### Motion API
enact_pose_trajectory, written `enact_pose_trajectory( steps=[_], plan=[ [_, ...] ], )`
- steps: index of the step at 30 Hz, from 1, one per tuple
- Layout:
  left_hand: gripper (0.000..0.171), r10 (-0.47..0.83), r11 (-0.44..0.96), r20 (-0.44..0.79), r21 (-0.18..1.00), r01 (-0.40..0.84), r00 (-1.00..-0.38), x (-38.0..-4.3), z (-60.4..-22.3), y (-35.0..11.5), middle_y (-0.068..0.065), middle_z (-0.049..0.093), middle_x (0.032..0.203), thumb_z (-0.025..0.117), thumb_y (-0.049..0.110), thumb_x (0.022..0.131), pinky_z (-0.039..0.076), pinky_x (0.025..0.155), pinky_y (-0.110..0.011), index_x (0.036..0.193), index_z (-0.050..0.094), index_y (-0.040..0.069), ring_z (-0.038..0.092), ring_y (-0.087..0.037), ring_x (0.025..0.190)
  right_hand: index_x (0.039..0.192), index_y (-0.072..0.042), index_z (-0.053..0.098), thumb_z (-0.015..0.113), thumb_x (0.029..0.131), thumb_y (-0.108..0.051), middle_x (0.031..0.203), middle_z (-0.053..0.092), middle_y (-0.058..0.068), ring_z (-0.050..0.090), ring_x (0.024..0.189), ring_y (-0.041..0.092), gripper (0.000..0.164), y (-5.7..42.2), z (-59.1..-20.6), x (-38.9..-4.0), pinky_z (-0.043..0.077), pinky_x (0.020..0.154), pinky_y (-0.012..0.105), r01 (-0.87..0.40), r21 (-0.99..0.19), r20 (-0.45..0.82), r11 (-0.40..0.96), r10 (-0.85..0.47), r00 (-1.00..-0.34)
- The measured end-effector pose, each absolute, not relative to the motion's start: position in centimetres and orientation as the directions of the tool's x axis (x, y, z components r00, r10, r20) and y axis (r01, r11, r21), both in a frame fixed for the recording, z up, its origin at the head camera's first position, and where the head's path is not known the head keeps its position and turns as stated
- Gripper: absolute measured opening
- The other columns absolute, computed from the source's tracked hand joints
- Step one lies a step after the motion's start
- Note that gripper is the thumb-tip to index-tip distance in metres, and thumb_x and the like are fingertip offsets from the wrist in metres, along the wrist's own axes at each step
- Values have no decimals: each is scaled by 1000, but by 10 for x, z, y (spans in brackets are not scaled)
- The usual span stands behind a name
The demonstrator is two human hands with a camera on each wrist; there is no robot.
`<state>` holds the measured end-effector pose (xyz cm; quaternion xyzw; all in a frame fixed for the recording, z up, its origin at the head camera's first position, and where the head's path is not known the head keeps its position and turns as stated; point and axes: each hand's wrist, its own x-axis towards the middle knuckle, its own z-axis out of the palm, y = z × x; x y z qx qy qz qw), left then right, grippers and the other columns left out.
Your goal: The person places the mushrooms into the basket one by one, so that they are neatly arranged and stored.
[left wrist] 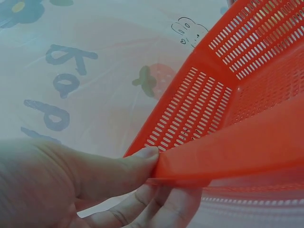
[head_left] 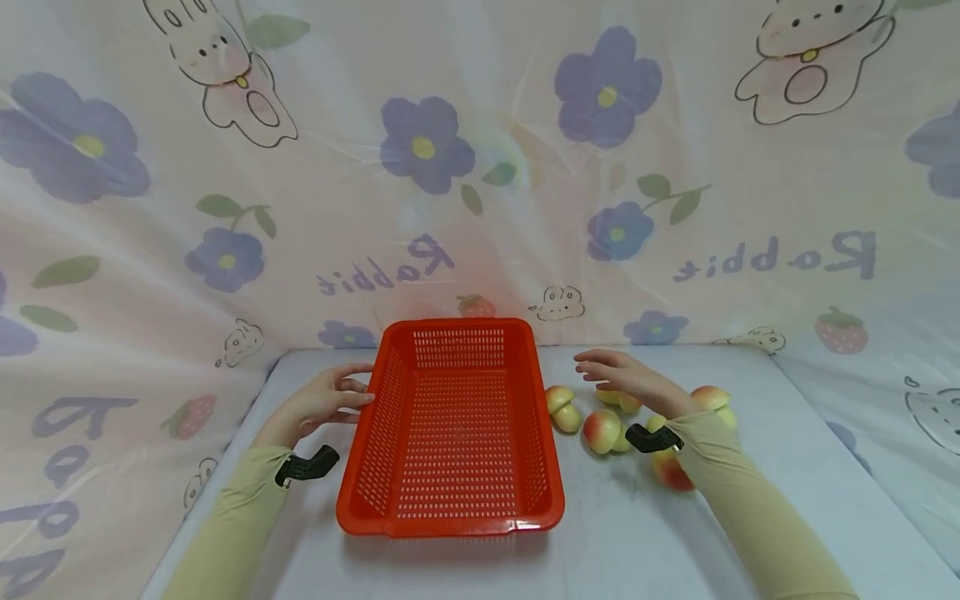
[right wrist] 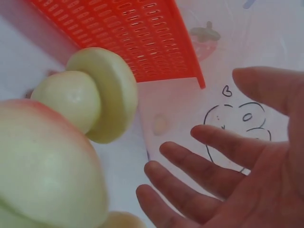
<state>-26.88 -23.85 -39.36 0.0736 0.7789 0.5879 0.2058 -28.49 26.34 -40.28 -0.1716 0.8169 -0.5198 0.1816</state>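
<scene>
A red plastic basket (head_left: 459, 433) with slotted walls stands in the middle of the table. My left hand (head_left: 318, 406) pinches its left rim, thumb on top and fingers underneath, as the left wrist view shows. My right hand (head_left: 633, 381) hovers right of the basket with its fingers extended and nothing in them. Below and around it lie several toy mushrooms, pale yellow with some red-tinged caps. One mushroom (head_left: 562, 408) lies close to the basket's right wall; another mushroom (head_left: 602, 432) is beside it. A red-tinged mushroom (head_left: 672, 472) is partly hidden by the right wrist.
A pale cloth covers the tabletop (head_left: 600, 550). Behind the table and at its sides hangs a curtain (head_left: 510, 233) printed with flowers, rabbits and strawberries. Each wrist carries a small black device (head_left: 307, 465).
</scene>
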Motion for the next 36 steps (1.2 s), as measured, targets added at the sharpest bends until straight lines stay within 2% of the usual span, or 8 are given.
enact_pose_trajectory(
  steps=[7, 17, 24, 36],
  plan=[
    [70, 360, 283, -238, 949, -137, -902, -269, -395, -239, -23, 54, 112, 63, 9, 93, 57, 76, -42, 150, 22, 3, 65, -26, 90, 141, 0, 39, 46, 102, -28, 144, 38, 23, 35, 131, 45, 48, 256, -409, -290, 32, 106, 55, -56, -915, -161, 400, -489, -857],
    [67, 329, 303, -256, 940, -155, -909, -270, -392, -236, -21, 55, 111, 63, 9, 93, 57, 74, -42, 149, 26, 5, 65, -28, 90, 142, 4, 37, 47, 101, -30, 144, 36, 27, 40, 128, 42, 53, 247, -416, -294, 33, 105, 55, -50, -900, -196, 432, -505, -840],
    [66, 318, 306, -268, 937, -169, -910, -268, -392, -236, -20, 56, 110, 63, 8, 93, 57, 74, -42, 148, 28, 6, 63, -34, 95, 142, 4, 37, 47, 101, -30, 143, 38, 25, 41, 127, 40, 54, 241, -423, -297, 35, 104, 54, -17, -881, -243, 474, -482, -842],
    [68, 324, 296, -265, 940, -169, -908, -268, -390, -236, -21, 55, 112, 64, 9, 93, 57, 73, -42, 149, 25, 5, 64, -30, 92, 140, 1, 41, 52, 99, -35, 138, 45, 16, 49, 118, 31, 56, 230, -426, -303, 45, 97, 48, 46, -848, -332, 528, -462, -823]
  ],
)
